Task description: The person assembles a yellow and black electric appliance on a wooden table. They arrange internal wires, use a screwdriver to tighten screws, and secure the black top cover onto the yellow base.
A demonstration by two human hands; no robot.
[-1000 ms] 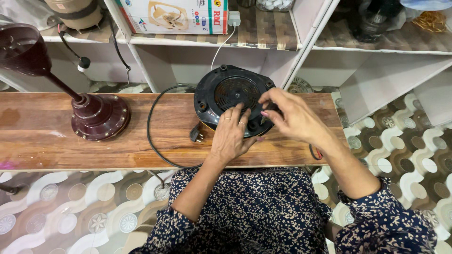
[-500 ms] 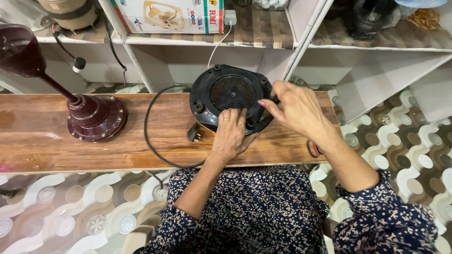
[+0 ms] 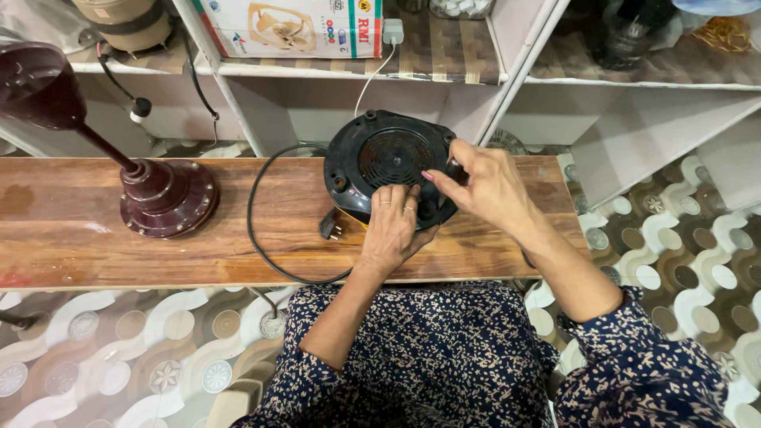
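A black round appliance base [image 3: 379,154] lies upside down on the wooden bench [image 3: 95,246], its vented underside facing up. My left hand [image 3: 392,230] rests flat on its near edge, fingers spread, steadying it. My right hand [image 3: 479,186] is at the right rim, thumb and fingers pinched on a small part there; what it pinches is hidden. The black power cord [image 3: 255,230] loops left over the bench, and its plug [image 3: 329,227] lies beside the base.
A dark red fan stand base [image 3: 166,198] with a slanting stem stands at bench left. White shelves behind hold a printed carton [image 3: 293,28], a white charger [image 3: 392,32] and dark appliances. Patterned floor tiles [image 3: 682,230] surround the bench.
My right hand has slid from the middle of the underside to the right rim and closed into a pinch. The left hand has stayed on the near edge.
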